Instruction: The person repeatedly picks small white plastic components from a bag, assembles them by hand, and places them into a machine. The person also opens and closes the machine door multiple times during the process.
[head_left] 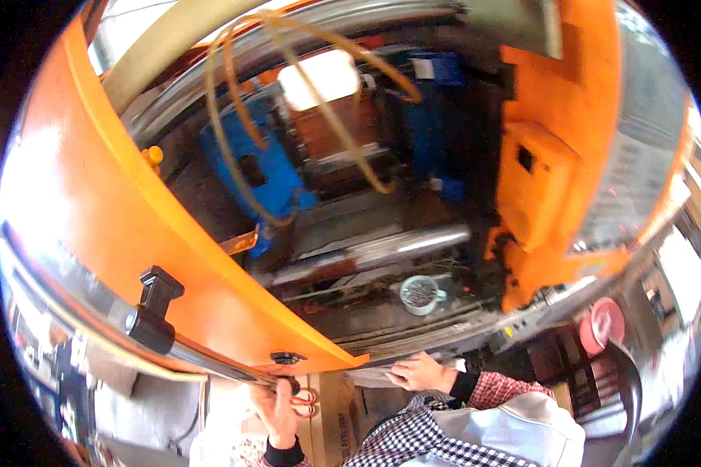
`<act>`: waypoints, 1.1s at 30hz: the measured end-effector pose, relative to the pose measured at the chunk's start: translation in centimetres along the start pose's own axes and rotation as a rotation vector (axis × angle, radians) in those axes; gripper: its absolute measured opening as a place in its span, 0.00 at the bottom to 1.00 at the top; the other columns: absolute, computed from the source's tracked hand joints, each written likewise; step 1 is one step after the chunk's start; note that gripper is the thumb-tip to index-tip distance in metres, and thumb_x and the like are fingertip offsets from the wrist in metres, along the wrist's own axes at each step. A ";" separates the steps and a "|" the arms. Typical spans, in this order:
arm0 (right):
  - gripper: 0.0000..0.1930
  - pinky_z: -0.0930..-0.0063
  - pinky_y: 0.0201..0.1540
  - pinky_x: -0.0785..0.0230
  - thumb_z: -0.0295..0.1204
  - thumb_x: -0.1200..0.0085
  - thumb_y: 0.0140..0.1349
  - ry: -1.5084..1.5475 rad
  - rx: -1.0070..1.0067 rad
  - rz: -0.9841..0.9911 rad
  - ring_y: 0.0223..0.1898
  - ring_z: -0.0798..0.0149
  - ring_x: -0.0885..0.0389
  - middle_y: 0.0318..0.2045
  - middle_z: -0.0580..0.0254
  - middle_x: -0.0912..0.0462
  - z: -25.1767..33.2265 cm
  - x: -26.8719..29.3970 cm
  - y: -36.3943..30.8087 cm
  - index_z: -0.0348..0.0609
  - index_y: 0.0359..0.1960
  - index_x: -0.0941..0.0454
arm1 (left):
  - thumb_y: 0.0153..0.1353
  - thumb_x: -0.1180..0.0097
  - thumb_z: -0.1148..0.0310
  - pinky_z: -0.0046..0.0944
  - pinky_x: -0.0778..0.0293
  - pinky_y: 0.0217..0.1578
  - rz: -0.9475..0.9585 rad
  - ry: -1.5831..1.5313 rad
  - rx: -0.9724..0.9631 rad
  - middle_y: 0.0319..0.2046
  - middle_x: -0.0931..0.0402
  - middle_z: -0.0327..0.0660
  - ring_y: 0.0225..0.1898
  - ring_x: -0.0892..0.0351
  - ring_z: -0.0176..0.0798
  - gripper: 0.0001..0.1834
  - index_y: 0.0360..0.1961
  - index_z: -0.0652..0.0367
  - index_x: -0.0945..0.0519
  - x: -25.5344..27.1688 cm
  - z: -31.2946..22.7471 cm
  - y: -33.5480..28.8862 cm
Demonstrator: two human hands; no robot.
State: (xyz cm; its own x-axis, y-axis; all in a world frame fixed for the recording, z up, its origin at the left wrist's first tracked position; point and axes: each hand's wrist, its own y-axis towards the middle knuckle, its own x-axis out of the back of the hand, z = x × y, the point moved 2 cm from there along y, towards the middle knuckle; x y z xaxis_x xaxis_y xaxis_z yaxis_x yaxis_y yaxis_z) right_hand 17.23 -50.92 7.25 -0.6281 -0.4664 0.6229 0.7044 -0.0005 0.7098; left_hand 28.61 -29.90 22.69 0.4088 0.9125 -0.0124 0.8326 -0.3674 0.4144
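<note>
My left hand [277, 414] is closed around the lower end of the metal bar handle [218, 362] on an orange machine door [179, 265]. My right hand [422, 372] lies on the front edge of the machine, fingers stretched out, with nothing visible in it. Beyond the hands, the machine's interior shows a blue plate [261, 167] on the left, a brownish metal block [331, 128] in the middle and looping yellowish hoses [218, 124]. A light-coloured mug [420, 296] with small dark and shiny bits inside stands on the dirty ledge ahead of my right hand.
On the right rises the orange housing [541, 183] with a control panel [635, 171]. A pink basin [602, 325] and a dark slatted chair [611, 381] are at the lower right. Orange-rimmed loops, like scissor handles [307, 402], lie beside my left hand near a cardboard box [336, 420].
</note>
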 end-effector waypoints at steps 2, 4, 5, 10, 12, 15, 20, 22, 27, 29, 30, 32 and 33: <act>0.11 0.64 0.17 0.35 0.34 0.46 0.55 -0.073 -0.263 0.120 0.17 0.58 0.25 0.15 0.59 0.26 0.3 -1.8 -5.9 0.47 0.17 0.27 | 0.58 0.49 0.76 0.32 0.33 0.40 0.213 -0.025 0.067 0.39 0.27 0.45 0.39 0.28 0.35 0.13 0.44 0.65 0.34 -1.9 -0.3 -1.0; 0.11 0.63 0.19 0.33 0.36 0.48 0.56 -0.118 -0.323 0.208 0.18 0.56 0.24 0.16 0.59 0.25 0.7 -2.3 -9.1 0.46 0.18 0.26 | 0.57 0.48 0.77 0.36 0.35 0.47 0.490 0.100 -0.044 0.43 0.28 0.45 0.43 0.29 0.38 0.15 0.45 0.65 0.34 -4.3 -1.2 -0.9; 0.12 0.62 0.20 0.32 0.37 0.48 0.56 -0.120 -0.333 0.251 0.19 0.56 0.24 0.16 0.58 0.25 1.1 -2.9 -10.0 0.46 0.19 0.26 | 0.56 0.47 0.78 0.37 0.37 0.49 0.559 0.052 -0.047 0.43 0.29 0.46 0.45 0.30 0.40 0.15 0.45 0.65 0.34 -5.1 -0.3 -1.2; 0.16 0.57 0.30 0.29 0.44 0.54 0.59 -0.105 -0.454 0.494 0.25 0.50 0.22 0.22 0.53 0.22 1.7 -5.5 -11.3 0.45 0.24 0.25 | 0.56 0.51 0.81 0.33 0.34 0.45 0.952 0.100 -0.076 0.42 0.29 0.42 0.43 0.30 0.35 0.21 0.51 0.63 0.38 -13.0 0.1 -1.4; 0.16 0.56 0.32 0.29 0.43 0.54 0.60 -0.089 -0.349 0.320 0.28 0.51 0.21 0.22 0.53 0.22 1.5 -7.0 -11.9 0.44 0.28 0.23 | 0.57 0.49 0.79 0.34 0.33 0.44 0.976 0.119 -0.214 0.40 0.28 0.42 0.41 0.28 0.35 0.19 0.49 0.63 0.36 -16.6 0.7 -1.9; 0.15 0.56 0.35 0.29 0.41 0.53 0.59 -0.056 -0.260 0.223 0.29 0.51 0.21 0.25 0.52 0.21 0.8 -8.1 -12.1 0.43 0.30 0.23 | 0.56 0.47 0.78 0.36 0.32 0.44 1.017 0.124 -0.219 0.38 0.28 0.44 0.39 0.27 0.39 0.18 0.48 0.64 0.35 -21.3 -0.6 -3.0; 0.13 0.58 0.35 0.29 0.39 0.52 0.59 -0.007 -0.345 0.357 0.31 0.52 0.21 0.28 0.52 0.21 -0.9 -6.1 -13.2 0.42 0.32 0.23 | 0.54 0.45 0.72 0.50 0.34 0.42 0.960 0.012 -0.398 0.38 0.30 0.56 0.42 0.31 0.59 0.22 0.48 0.66 0.36 -27.6 -0.6 -4.2; 0.13 0.58 0.35 0.29 0.38 0.52 0.58 0.022 -0.349 0.408 0.31 0.52 0.21 0.29 0.52 0.21 -1.3 -5.5 -13.0 0.42 0.33 0.23 | 0.52 0.45 0.72 0.51 0.35 0.41 0.932 -0.089 -0.415 0.37 0.32 0.57 0.40 0.32 0.60 0.21 0.46 0.66 0.36 -29.5 -0.8 -4.7; 0.11 0.60 0.36 0.29 0.36 0.50 0.58 0.080 -0.333 0.526 0.32 0.52 0.21 0.31 0.53 0.21 -2.4 -4.6 -12.6 0.42 0.34 0.24 | 0.49 0.43 0.70 0.50 0.36 0.40 0.895 -0.158 -0.404 0.39 0.32 0.54 0.39 0.32 0.57 0.25 0.48 0.64 0.36 -32.3 -0.7 -6.1; 0.11 0.60 0.36 0.29 0.36 0.50 0.58 0.103 -0.327 0.581 0.33 0.52 0.21 0.32 0.53 0.21 -2.8 -4.1 -12.2 0.41 0.35 0.24 | 0.47 0.41 0.68 0.48 0.37 0.40 0.820 -0.235 -0.452 0.39 0.32 0.53 0.38 0.32 0.57 0.28 0.49 0.65 0.37 -33.4 -0.7 -6.5; 0.11 0.61 0.36 0.29 0.35 0.50 0.58 0.116 -0.329 0.603 0.33 0.52 0.21 0.32 0.53 0.21 -2.9 -4.1 -12.0 0.41 0.35 0.24 | 0.46 0.41 0.67 0.47 0.37 0.41 0.811 -0.269 -0.464 0.38 0.31 0.53 0.39 0.32 0.56 0.28 0.48 0.65 0.36 -33.8 -0.5 -6.8; 0.11 0.61 0.36 0.29 0.35 0.49 0.57 0.159 -0.320 0.655 0.33 0.52 0.21 0.33 0.53 0.21 -2.5 -4.8 -11.0 0.41 0.36 0.24 | 0.46 0.42 0.65 0.46 0.37 0.41 0.701 -0.224 -0.536 0.36 0.31 0.51 0.39 0.32 0.55 0.25 0.45 0.64 0.33 -33.5 -0.6 -7.0; 0.11 0.62 0.36 0.29 0.34 0.49 0.57 0.177 -0.300 0.694 0.34 0.52 0.21 0.34 0.53 0.21 -2.2 -5.2 -10.4 0.41 0.36 0.24 | 0.47 0.43 0.65 0.45 0.37 0.42 0.600 -0.156 -0.606 0.34 0.31 0.49 0.39 0.32 0.53 0.22 0.42 0.64 0.32 -33.3 -0.8 -7.2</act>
State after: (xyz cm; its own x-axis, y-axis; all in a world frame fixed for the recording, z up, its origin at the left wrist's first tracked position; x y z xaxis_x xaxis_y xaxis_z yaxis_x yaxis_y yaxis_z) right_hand 13.89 -50.41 -4.12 0.0339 -0.5819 0.8125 0.9924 0.1155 0.0413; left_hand 8.66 -57.51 20.86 0.7986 0.5440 0.2575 0.1354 -0.5792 0.8039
